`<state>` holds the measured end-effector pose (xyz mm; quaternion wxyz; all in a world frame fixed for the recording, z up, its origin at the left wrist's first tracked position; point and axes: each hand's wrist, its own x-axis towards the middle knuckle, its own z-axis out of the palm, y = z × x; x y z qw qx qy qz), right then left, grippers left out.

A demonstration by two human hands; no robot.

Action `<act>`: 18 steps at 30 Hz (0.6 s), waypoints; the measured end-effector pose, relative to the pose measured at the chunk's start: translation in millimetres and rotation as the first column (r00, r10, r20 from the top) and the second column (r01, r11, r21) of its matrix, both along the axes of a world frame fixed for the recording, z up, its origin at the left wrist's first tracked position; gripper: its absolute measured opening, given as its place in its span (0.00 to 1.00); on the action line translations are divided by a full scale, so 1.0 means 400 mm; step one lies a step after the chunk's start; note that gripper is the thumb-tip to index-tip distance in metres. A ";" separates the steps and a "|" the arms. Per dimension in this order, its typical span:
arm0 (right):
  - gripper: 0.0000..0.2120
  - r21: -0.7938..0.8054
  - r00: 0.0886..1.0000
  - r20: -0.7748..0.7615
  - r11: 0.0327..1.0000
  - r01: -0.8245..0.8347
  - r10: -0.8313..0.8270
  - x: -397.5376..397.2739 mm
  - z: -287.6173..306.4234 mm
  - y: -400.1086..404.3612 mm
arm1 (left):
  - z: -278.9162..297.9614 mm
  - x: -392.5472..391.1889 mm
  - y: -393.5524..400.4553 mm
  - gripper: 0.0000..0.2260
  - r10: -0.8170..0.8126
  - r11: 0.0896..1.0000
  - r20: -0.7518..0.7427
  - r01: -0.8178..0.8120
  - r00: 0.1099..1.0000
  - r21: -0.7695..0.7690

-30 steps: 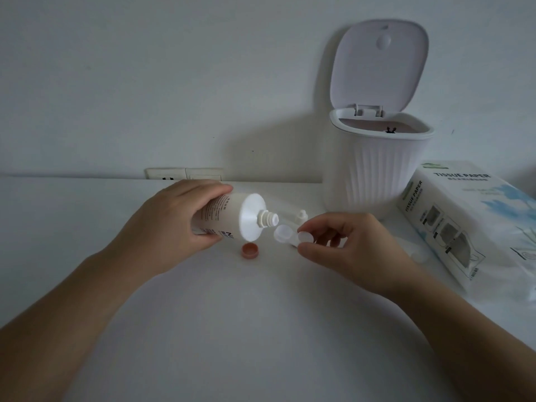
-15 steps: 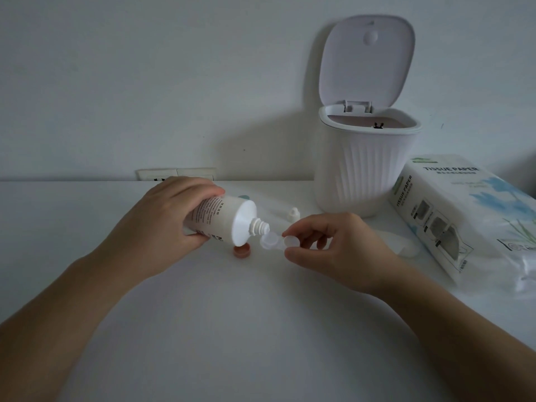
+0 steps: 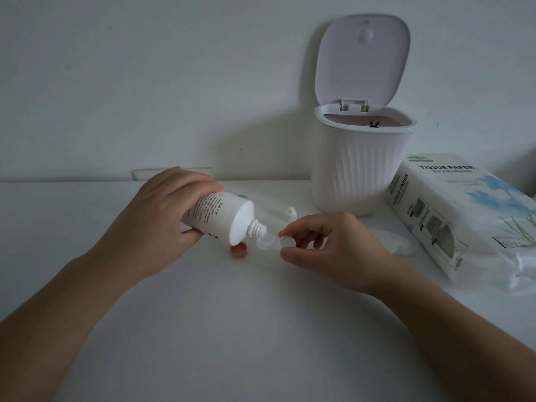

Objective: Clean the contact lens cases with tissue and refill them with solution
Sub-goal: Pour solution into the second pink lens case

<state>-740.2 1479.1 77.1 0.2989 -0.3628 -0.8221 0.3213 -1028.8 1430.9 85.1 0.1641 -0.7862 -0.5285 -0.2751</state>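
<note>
Smooth white tabletop [image 3: 232,329]: left hand [image 3: 156,227] grips tilted cylindrical white plastic bottle [image 3: 220,219]; right hand [image 3: 333,250] fingers [image 3: 298,230] pinch clear round lens case [image 3: 271,242].

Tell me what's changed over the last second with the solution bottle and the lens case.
The left hand has tipped the solution bottle further down and brought its nozzle right over the open well of the lens case, which the right hand pinches as before. Whether liquid flows cannot be told. Neither grip has changed. The orange cap, small white cap, bin and tissue pack have stayed put.
</note>
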 end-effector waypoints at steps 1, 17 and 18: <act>0.05 -0.001 1.000 0.001 1.000 0.000 0.000 0.000 0.000 0.001 | 0.001 0.000 0.001 0.29 -0.003 1.000 -0.005 0.003 1.000 0.001; 0.06 0.013 1.000 0.012 1.000 0.003 -0.003 -0.003 -0.005 0.004 | 0.002 0.008 0.002 0.28 -0.008 1.000 -0.025 0.008 1.000 0.026; 0.06 0.011 1.000 0.010 1.000 0.000 0.000 -0.003 -0.005 0.005 | 0.002 0.008 0.003 0.27 -0.009 1.000 -0.027 0.010 1.000 0.029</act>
